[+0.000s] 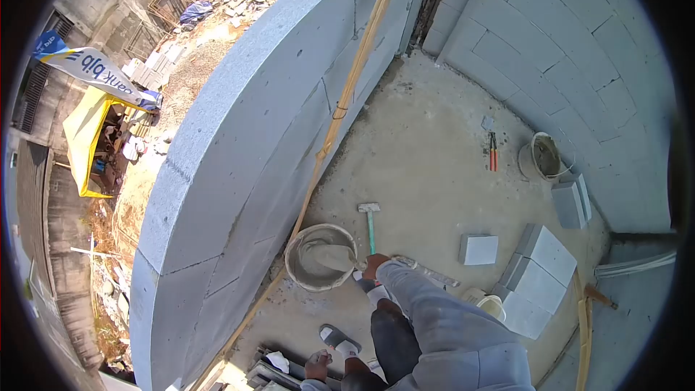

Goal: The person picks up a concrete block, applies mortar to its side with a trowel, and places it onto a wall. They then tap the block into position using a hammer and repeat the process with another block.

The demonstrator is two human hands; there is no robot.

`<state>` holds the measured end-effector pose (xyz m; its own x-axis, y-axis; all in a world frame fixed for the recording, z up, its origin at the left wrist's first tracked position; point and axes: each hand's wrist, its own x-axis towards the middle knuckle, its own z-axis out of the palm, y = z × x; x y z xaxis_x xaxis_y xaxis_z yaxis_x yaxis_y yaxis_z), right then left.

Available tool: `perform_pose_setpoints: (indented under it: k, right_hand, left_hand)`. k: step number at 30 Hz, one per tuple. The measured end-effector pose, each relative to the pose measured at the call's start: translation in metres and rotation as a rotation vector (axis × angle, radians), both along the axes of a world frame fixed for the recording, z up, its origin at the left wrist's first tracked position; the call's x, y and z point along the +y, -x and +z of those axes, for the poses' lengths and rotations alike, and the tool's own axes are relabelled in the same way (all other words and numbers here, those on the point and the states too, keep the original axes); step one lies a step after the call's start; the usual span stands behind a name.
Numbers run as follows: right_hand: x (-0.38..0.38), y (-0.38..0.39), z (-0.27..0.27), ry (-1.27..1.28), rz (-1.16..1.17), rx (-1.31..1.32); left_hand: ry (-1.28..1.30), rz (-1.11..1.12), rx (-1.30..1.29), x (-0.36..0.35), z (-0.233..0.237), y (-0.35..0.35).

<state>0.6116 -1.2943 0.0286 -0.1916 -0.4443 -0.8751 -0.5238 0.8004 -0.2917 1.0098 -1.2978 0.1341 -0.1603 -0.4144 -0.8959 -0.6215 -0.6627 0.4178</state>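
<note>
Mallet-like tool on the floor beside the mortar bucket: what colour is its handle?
The handle is teal green; it shows best in the head view.

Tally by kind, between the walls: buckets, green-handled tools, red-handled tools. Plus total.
Buckets: 3 (near bucket, far bucket, small pale bucket)
Green-handled tool: 1
Red-handled tool: 1
Total: 5

Ahead of the right fingers I see a dusty grey floor reaching a tall block wall off to their right, while on their left a thick pale partition borders a sunlit, rubble-strewn yard.
</note>
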Motion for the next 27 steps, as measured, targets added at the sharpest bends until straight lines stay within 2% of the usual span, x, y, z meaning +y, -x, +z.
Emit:
perform_pose_setpoints:
  k: [5,7,9,10,11,12,16,17,19,20,22,24,27]
  right_hand:
    - [0.011,0.017,0.039,0.03,0.038,-0.066]
    - [0.017,0.02,0.058,0.068,-0.003,-0.023]
    - [0.024,0.027,0.066,0.081,-0.04,-0.063]
    - [0.031,0.024,0.056,0.138,-0.003,0.029]
    - [0.032,0.031,0.08,0.168,-0.081,-0.058]
    - [0.037,0.035,0.087,0.243,-0.04,-0.04]
    - [0.038,0.055,0.165,0.23,-0.078,-0.151]
    - [0.044,0.06,0.166,0.231,-0.047,-0.147]
    - [0.053,0.072,0.172,0.25,-0.135,-0.211]
    - [0.054,0.078,0.179,0.266,-0.052,-0.169]
    - [0.063,0.087,0.174,0.237,-0.102,-0.155]
    - [0.035,0.077,0.252,0.106,-0.191,-0.364]
    - [0.02,0.054,0.28,0.107,-0.171,-0.443]
  left_hand:
    - [0.15,-0.131,-0.082,-0.042,0.028,0.017]
    - [0.163,-0.088,-0.007,-0.044,0.035,0.02]
    - [0.183,-0.193,-0.077,-0.042,0.043,0.022]
    - [0.23,-0.293,-0.119,-0.04,0.056,0.03]
    - [0.269,-0.333,-0.126,-0.038,0.073,0.039]
    - [0.244,-0.39,-0.168,-0.042,0.113,0.063]
    - [0.331,-0.314,-0.144,-0.042,0.166,0.073]
    - [0.342,-0.308,-0.172,-0.041,0.172,0.069]
    - [0.356,-0.258,-0.181,-0.035,0.164,0.048]
    - [0.367,-0.235,-0.172,-0.031,0.159,0.039]
    - [0.335,-0.28,-0.278,-0.024,0.166,0.015]
    - [0.317,-0.173,-0.301,-0.014,0.18,-0.003]
    - [0.339,-0.009,-0.333,0.001,0.2,-0.036]
